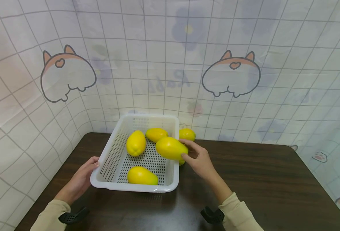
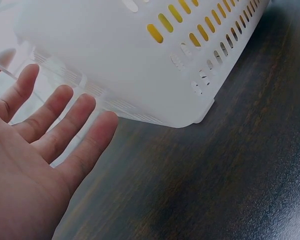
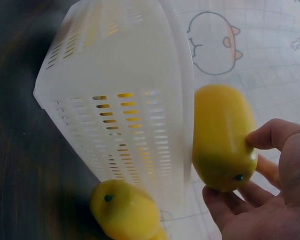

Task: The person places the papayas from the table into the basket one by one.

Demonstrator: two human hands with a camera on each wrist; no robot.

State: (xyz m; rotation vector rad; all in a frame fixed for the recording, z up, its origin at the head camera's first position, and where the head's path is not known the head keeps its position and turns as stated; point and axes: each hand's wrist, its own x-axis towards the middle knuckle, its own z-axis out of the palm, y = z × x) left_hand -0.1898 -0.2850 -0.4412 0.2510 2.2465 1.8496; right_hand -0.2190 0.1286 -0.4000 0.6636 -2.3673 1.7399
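A white perforated plastic basket [image 1: 174,173] stands on the table with three yellow mangoes inside: one at the left [image 1: 136,143], one at the back [image 1: 156,134], one near the front [image 1: 142,175]. My left hand [image 1: 81,178] holds its left rim, the thumb over the edge and the fingers [image 2: 87,135] along the outer wall. In my right hand [image 1: 200,160] is another mango [image 1: 171,148], gripped by its greenish end between thumb and fingers. That mango is level with the right rim, partly over the inside. The right wrist view shows the held mango [image 3: 224,137] beside the rim.
Outside the basket's right wall lies a mango [image 1: 187,134] at the back; another mango [image 1: 182,162] is mostly hidden below my right hand. The dark wooden table [image 1: 259,179] extends right. A patterned cloth [image 1: 164,57] hangs behind and along the sides.
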